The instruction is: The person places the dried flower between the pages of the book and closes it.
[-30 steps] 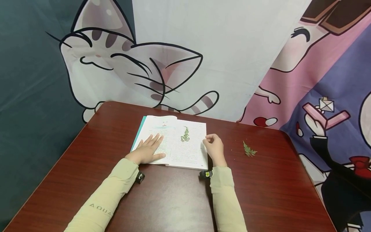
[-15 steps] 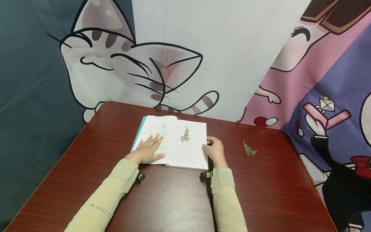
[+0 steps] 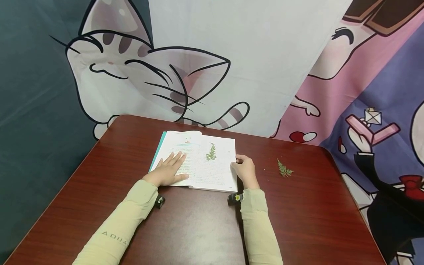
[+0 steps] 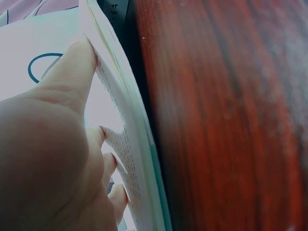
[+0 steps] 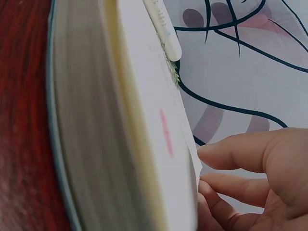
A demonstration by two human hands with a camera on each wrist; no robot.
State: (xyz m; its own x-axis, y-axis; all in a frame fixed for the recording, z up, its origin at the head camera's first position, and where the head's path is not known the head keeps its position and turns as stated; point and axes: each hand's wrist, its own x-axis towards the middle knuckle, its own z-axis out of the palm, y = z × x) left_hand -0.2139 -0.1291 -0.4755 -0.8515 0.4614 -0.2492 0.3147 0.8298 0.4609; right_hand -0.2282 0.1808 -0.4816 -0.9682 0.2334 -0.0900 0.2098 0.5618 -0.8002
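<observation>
An open book (image 3: 215, 180) with a teal cover lies on the table. My left hand (image 3: 166, 173) rests on its left page, fingers spread out straight; the left wrist view shows the thumb (image 4: 72, 72) along the lower page margin. At the right edge, my right hand (image 3: 246, 171) pinches a page, its thumb (image 5: 226, 153) and forefinger meeting at the paper's edge in the right wrist view. A green fern-like sprig (image 3: 211, 151) lies flat on the right page, between the two hands. Another such leaf sprig (image 3: 284, 169) is on the table, right of my right hand.
The reddish-brown wooden table (image 3: 198, 228) extends around the book, its far edge close to a cloth backdrop (image 3: 258, 66) printed with a cartoon cat and other figures. Small pale specks dot the tabletop between the right hand and the loose sprig.
My right hand's fingers have shifted slightly down and around the book's right edge, with the thumb coming onto the page. The left hand, book and both sprigs stay put; the head view tilts slightly.
</observation>
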